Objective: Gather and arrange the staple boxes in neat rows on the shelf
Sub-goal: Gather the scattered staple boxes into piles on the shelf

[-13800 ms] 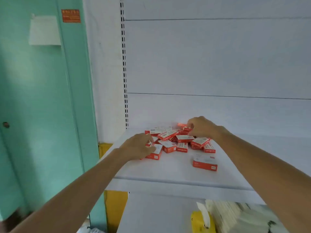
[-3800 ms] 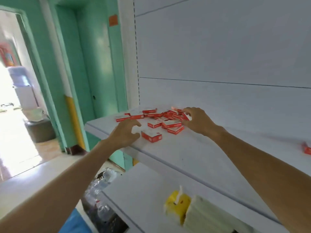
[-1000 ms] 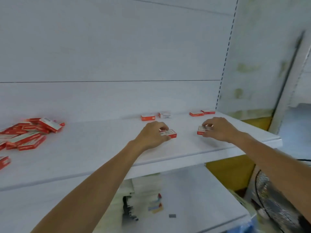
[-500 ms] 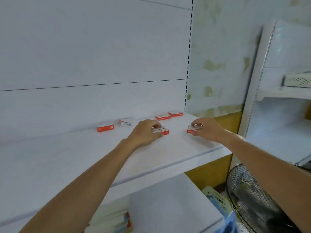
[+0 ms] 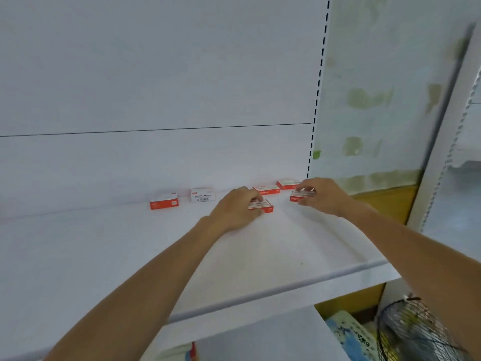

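1. Nearest, at 5 o'clock in the view, a wire fan cage [image 5: 416, 332] sits below the shelf. A blue patterned thing [image 5: 348, 332] lies just beside it at its 9 o'clock. A lower board [image 5: 260, 340] shows at 6 o'clock.
2. Two bare forearms come in from 7 and 4 o'clock and reach over the white shelf [image 5: 104, 256].
3. The left hand [image 5: 239, 208], just past the middle of the view, is palm down. Its fingers are curled over the near box [image 5: 264, 205], a red-and-white staple box lying flat on the shelf, and they hold it there.
4. The right hand [image 5: 322, 196] is at 3 o'clock of the left one. Its fingers and thumb pinch the right box [image 5: 296, 198] by its top. I cannot tell whether this box rests on the shelf or is lifted off it. The two held boxes are near each other but apart.
5. Behind the hands, four more boxes stand along the back of the shelf, running from 9 towards 3 o'clock:
   - a red box [image 5: 164, 203];
   - a white box [image 5: 203, 195], apart from the red one;
   - a third box [image 5: 268, 190];
   - a corner box [image 5: 286, 184], close behind the third and partly hidden by the right hand.
6. Farthest are the white back panel [image 5: 156, 74], its slotted upright [image 5: 316, 100] at 1 o'clock, and a stained wall [image 5: 377, 100] at 2 o'clock.
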The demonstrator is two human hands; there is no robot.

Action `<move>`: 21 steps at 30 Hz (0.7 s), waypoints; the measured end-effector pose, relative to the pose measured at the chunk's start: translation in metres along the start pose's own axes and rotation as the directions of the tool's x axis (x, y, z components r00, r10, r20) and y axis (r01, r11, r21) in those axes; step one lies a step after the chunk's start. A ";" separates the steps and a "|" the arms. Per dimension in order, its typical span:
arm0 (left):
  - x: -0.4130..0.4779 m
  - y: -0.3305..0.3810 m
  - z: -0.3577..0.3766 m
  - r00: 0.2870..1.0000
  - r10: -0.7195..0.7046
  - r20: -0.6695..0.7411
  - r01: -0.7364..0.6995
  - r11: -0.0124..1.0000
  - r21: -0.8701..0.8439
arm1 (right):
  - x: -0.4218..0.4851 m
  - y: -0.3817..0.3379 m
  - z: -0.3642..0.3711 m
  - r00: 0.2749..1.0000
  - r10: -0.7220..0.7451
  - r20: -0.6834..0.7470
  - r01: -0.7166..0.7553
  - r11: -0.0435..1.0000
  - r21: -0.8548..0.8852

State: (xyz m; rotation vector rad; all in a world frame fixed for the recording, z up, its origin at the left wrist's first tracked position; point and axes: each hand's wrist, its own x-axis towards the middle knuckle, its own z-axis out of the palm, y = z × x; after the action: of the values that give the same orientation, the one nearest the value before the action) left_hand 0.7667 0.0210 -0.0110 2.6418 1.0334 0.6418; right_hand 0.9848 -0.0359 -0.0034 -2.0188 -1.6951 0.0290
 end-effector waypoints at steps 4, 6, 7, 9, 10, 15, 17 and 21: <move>0.023 0.003 0.008 0.997 -0.073 -0.021 0.073 0.997 0.010 | 0.030 0.017 -0.004 0.998 -0.049 0.035 0.049 0.999 0.005; 0.036 0.005 0.013 0.993 -0.104 -0.051 0.105 0.994 0.018 | 0.043 0.025 -0.007 0.996 -0.072 0.043 0.071 0.997 0.026; 0.043 0.005 0.016 0.991 -0.114 -0.067 0.116 0.993 0.023 | 0.049 0.028 -0.007 0.995 -0.088 0.048 0.087 0.996 0.031; 0.054 0.006 0.023 0.988 -0.128 -0.088 0.131 0.991 0.026 | 0.061 0.036 -0.004 0.991 -0.121 0.062 0.119 0.992 0.033; 0.060 0.006 0.027 0.986 -0.136 -0.095 0.138 0.990 0.024 | 0.066 0.039 -0.003 0.989 -0.133 0.070 0.131 0.991 0.038; 0.083 0.006 0.042 0.980 -0.167 -0.106 0.169 0.986 0.009 | 0.090 0.052 0.006 0.977 -0.185 0.105 0.182 0.983 0.040; 0.090 0.004 0.047 0.979 -0.185 -0.082 0.188 0.982 0.025 | 0.094 0.055 0.015 0.967 -0.201 0.158 0.206 0.979 -0.009; 0.100 0.004 0.063 0.983 -0.175 -0.055 0.180 0.979 0.092 | 0.098 0.063 0.031 0.960 -0.212 0.182 0.223 0.974 -0.046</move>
State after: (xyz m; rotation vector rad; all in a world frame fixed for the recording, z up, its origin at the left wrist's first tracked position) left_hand 0.8643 0.0835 -0.0338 2.5859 1.3274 0.6316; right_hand 1.0550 0.0602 -0.0253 -1.9118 -2.0468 0.0793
